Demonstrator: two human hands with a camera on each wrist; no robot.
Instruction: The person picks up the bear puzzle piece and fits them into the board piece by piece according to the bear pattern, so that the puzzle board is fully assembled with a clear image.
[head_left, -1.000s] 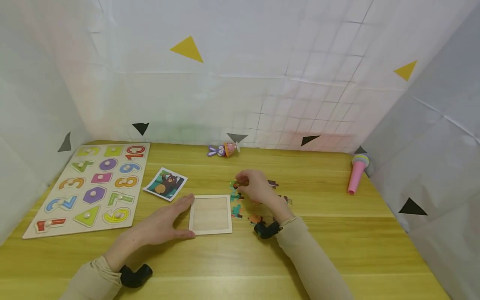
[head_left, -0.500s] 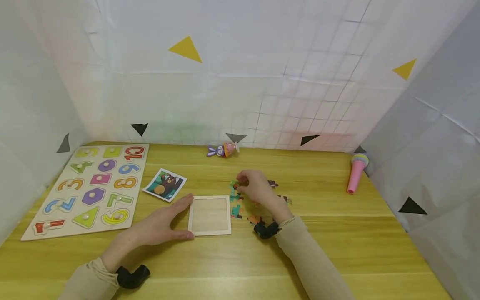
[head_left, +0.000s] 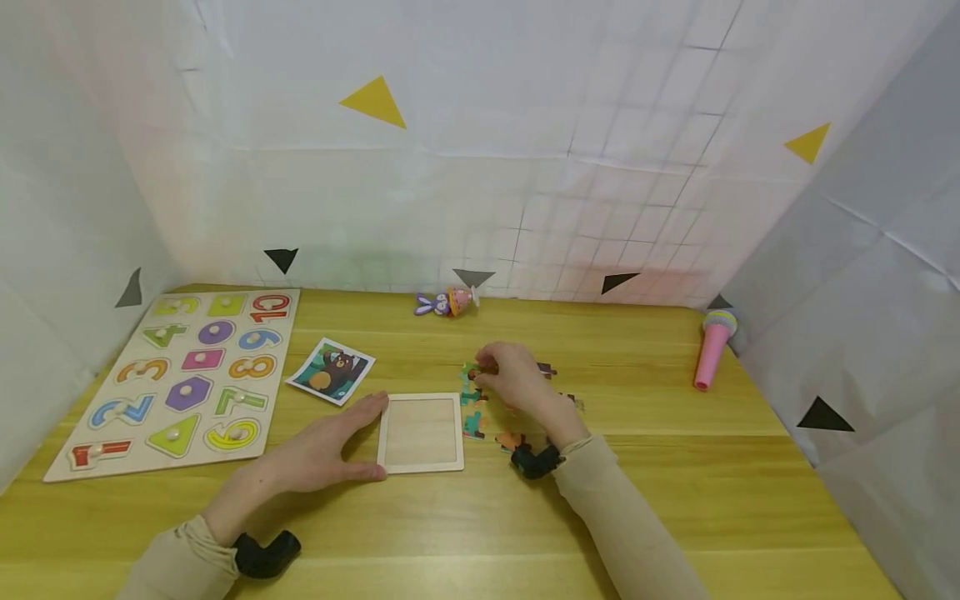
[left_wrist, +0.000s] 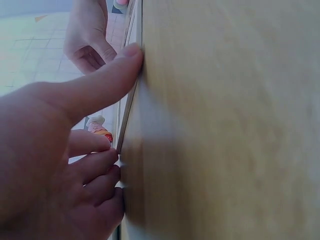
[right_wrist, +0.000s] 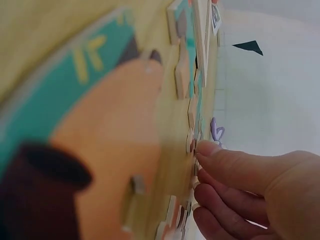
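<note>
Both thumb and fingers of the left hand [head_left: 322, 450], spread apart, are touching the wooden frame [head_left: 422, 433] on the worktop [head_left: 420, 537]; the right hand [head_left: 521, 382], fingers curled, is touching puzzle pieces [head_left: 473, 425] beside it, any grip unclear.

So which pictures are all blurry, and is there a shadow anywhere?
Right wrist view: the big, close puzzle piece is blurry; left wrist view: the tabletop looks soft, with a dark shadow beside the left hand; head view: clearer, with the bear card and the number board easy to make out.
</note>
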